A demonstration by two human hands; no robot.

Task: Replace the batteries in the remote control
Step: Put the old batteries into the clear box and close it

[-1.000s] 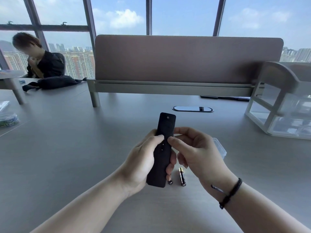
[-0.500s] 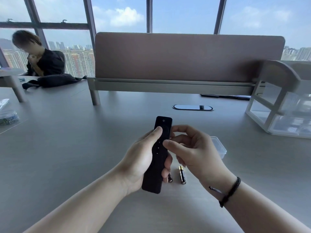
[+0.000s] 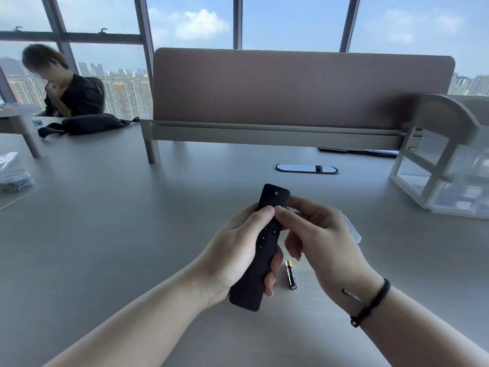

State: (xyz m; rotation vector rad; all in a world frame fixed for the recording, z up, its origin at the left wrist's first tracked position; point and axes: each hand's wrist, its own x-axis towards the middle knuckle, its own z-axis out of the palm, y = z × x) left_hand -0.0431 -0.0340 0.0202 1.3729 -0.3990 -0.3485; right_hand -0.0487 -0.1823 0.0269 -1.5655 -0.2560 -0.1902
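Note:
A slim black remote control [image 3: 260, 250] is held above the grey desk, button side up, power button at its far end. My left hand [image 3: 238, 250] wraps around its middle, thumb on top. My right hand [image 3: 317, 234] pinches the remote's upper part between thumb and fingers. One black-and-gold battery [image 3: 290, 274] lies on the desk just right of the remote's lower half. A second battery beside it is almost hidden behind my left fingers. A clear plastic box [image 3: 353, 230] peeks out behind my right hand.
A desk divider [image 3: 301, 86] stands across the back. A cable port [image 3: 306, 168] sits in the desk [image 3: 105, 234] ahead. A clear drawer organiser [image 3: 447, 160] stands at the right. Bagged items [image 3: 13, 176] lie at the left. A person sits at the far left.
Both hands have lowered the remote slightly toward me. My right thumb and fingers have closed onto the remote's upper part, meeting my left thumb.

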